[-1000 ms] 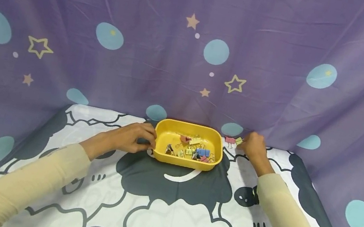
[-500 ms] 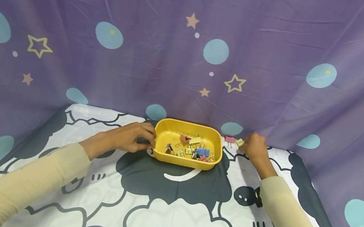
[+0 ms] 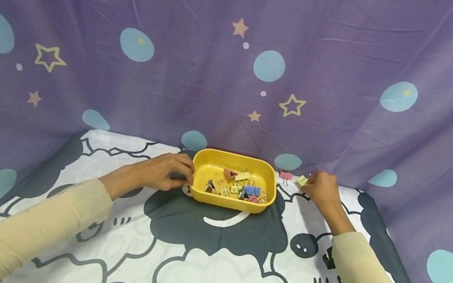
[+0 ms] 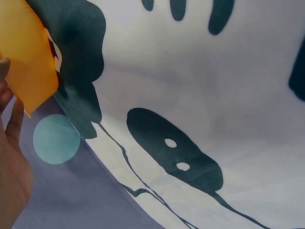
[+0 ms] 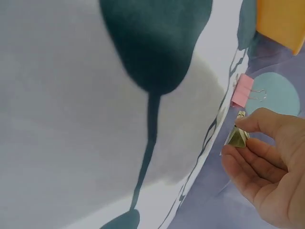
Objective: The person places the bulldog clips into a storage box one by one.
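A yellow tray (image 3: 229,203) stands at the far edge of the table with several binder clips in it. My left hand (image 3: 167,171) holds the tray's left end, its fingertips right at the wall; the left wrist view has part of this hand beside the tray's orange-looking side (image 4: 31,57). To the right of the tray, my right hand (image 3: 323,191) pinches a yellow binder clip (image 3: 302,180) between thumb and fingers. In the right wrist view the clip (image 5: 237,137) shows its folded side. A pink binder clip (image 3: 286,176) lies between that clip and the tray.
Inside the tray lie a blue clip (image 3: 252,190), a red clip (image 3: 230,173) and several yellow, pink and dark ones. A cloth printed with cartoon sheep (image 3: 213,270) covers the table. Directly behind it hangs a purple curtain (image 3: 198,96).
My right hand has drawn the yellow binder clip slightly right and nearer, widening the gap to the pink clip. The left hand and the tray stay in place.
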`<action>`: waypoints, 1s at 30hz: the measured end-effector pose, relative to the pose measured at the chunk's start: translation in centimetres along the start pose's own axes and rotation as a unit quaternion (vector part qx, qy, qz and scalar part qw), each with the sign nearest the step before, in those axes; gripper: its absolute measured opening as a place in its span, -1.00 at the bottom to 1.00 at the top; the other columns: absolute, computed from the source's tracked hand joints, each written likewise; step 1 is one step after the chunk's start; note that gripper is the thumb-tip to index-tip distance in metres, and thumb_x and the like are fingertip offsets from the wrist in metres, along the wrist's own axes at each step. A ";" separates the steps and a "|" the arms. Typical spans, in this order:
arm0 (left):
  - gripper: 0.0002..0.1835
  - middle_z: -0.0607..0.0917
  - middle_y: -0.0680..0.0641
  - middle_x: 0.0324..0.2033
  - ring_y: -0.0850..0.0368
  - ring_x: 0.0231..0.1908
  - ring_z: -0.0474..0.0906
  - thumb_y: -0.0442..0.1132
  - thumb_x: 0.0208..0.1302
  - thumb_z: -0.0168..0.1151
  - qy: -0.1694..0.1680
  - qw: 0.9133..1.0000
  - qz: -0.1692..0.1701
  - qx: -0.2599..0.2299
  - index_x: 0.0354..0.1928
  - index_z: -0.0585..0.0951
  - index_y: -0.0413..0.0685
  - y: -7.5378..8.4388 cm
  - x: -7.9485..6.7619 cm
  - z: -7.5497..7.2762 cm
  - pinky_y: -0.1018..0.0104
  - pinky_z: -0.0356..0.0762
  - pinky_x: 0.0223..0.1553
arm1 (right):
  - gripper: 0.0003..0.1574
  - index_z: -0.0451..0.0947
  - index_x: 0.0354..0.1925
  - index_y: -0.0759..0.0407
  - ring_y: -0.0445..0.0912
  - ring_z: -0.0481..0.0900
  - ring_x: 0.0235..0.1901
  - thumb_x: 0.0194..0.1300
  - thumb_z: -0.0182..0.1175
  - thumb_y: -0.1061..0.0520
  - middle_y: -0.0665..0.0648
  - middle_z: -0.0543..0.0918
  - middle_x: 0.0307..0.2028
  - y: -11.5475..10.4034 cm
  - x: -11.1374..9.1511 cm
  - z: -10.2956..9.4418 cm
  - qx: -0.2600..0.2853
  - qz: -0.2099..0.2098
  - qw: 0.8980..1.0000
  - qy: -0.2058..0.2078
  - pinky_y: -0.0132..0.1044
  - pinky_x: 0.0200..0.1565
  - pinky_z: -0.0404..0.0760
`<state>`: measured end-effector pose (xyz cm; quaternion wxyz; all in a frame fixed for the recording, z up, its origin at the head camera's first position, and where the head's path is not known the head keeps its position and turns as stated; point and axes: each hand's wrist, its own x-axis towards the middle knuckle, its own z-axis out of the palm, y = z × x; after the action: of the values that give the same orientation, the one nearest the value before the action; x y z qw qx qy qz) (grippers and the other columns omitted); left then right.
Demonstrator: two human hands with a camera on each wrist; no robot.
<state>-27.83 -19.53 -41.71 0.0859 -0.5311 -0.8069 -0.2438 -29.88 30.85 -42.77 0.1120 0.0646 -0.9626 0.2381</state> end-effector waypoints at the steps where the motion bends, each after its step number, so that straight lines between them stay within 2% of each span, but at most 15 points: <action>1: -0.77 0.83 0.03 -0.12 0.12 -0.03 0.70 -0.47 0.24 0.62 0.001 1.000 0.001 0.001 -0.17 0.89 0.02 0.0 0.0 0.0 0.07 0.72 0.12 | -0.62 0.50 -0.66 0.11 -0.05 0.44 -0.54 0.12 0.49 0.27 -0.01 0.51 -0.66 -0.2 -0.1 -0.1 -0.002 -0.001 1.000 0.002 -0.19 -0.41 0.38; 3: -0.77 0.83 0.03 -0.13 0.12 -0.03 0.70 -0.47 0.23 0.62 0.005 1.000 0.006 0.002 -0.18 0.88 0.02 -0.1 0.0 0.1 0.07 0.72 0.12 | -0.62 0.50 -0.66 0.11 -0.06 0.44 -0.56 0.12 0.48 0.27 -0.01 0.49 -0.68 -0.4 -0.3 -0.2 0.003 -0.002 1.000 0.004 -0.19 -0.42 0.37; 7: -0.77 0.83 0.03 -0.13 0.11 -0.04 0.69 -0.48 0.22 0.61 0.011 1.000 0.017 0.000 -0.18 0.88 0.01 -0.2 -0.1 0.2 0.08 0.72 0.09 | -0.90 0.78 -0.43 0.26 0.00 0.62 -0.49 0.13 0.52 0.23 0.14 0.74 -0.54 -1.1 -0.7 -0.4 0.012 -0.002 1.000 0.008 -0.12 -0.35 0.56; 11: -0.78 0.83 0.03 -0.13 0.11 -0.04 0.69 -0.48 0.24 0.61 0.014 1.000 0.016 -0.003 -0.18 0.88 0.01 -0.2 -0.2 0.2 0.08 0.72 0.10 | -0.72 0.85 -0.17 0.38 0.11 0.76 -0.36 0.17 0.53 0.20 0.32 0.88 -0.30 -1.7 -0.9 -0.6 0.012 -0.004 1.000 0.008 0.03 -0.20 0.72; 13: -0.78 0.83 0.02 -0.13 0.11 -0.04 0.70 -0.47 0.24 0.61 0.015 1.000 0.016 -0.004 -0.18 0.88 0.01 -0.1 -0.2 0.2 0.07 0.72 0.10 | -0.71 0.85 -0.16 0.38 0.11 0.78 -0.34 0.18 0.54 0.20 0.33 0.89 -0.27 -2.0 -1.0 -0.8 0.013 -0.008 1.000 0.009 0.04 -0.20 0.73; 20: -0.78 0.84 0.03 -0.12 0.10 -0.03 0.70 -0.46 0.25 0.61 0.018 1.000 0.019 -0.006 -0.18 0.88 0.02 0.0 -0.1 0.1 0.08 0.72 0.10 | -0.92 0.81 -0.37 0.24 -0.04 0.61 -0.48 0.12 0.50 0.23 0.14 0.78 -0.46 -3.4 -1.0 -1.5 0.023 -0.045 0.999 0.021 -0.21 -0.38 0.53; 26: -0.77 0.83 0.02 -0.13 0.11 -0.04 0.69 -0.48 0.23 0.61 0.017 1.000 0.018 -0.008 -0.18 0.88 0.01 0.0 -0.2 0.1 0.08 0.72 0.09 | -0.83 0.86 -0.24 0.29 0.02 0.74 -0.41 0.20 0.48 0.20 0.24 0.89 -0.33 -4.8 -1.0 -2.1 0.029 -0.047 0.998 0.021 -0.23 -0.35 0.61; 30: -0.77 0.83 0.03 -0.13 0.11 -0.04 0.70 -0.48 0.24 0.61 0.016 1.000 0.018 -0.006 -0.18 0.88 0.01 0.0 -0.1 0.1 0.08 0.72 0.09 | -0.79 0.86 -0.22 0.30 0.05 0.79 -0.38 0.22 0.53 0.18 0.29 0.91 -0.28 -5.8 -1.2 -2.3 0.039 -0.052 0.998 0.025 -0.20 -0.33 0.66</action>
<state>-27.75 -19.59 -41.90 0.0998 -0.5419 -0.7944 -0.2557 -27.29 26.87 -38.52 0.1459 0.1125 -0.9449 0.2705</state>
